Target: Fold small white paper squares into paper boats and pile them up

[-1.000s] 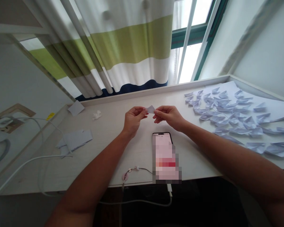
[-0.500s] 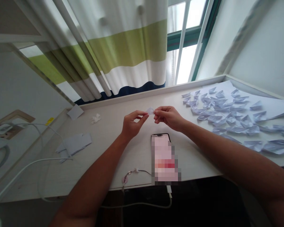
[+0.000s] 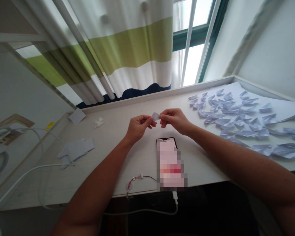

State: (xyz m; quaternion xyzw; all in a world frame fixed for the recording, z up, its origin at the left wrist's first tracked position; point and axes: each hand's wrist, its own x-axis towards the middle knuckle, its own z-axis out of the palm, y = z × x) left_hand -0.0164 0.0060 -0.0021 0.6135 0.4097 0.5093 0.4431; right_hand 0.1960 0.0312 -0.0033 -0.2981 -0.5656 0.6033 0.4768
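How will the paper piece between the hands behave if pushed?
Being small, the paper piece is probably very light. It shows no obvious sag, suggesting slight stiffness, but being paper, it may crease under a firm push.

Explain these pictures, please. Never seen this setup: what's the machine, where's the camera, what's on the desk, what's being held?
There is no machine: these are a person's bare hands, seen from a camera worn on the head, looking forward and down. The left hand and right hand pinch a small piece of paper between them, above the white desk. Nearer the camera lies a phone, its screen mostly blurred out, with a cable plugged in. Many folded papers spread over the right side, some on a large sheet. On the left lie flat papers and a crumpled scrap.
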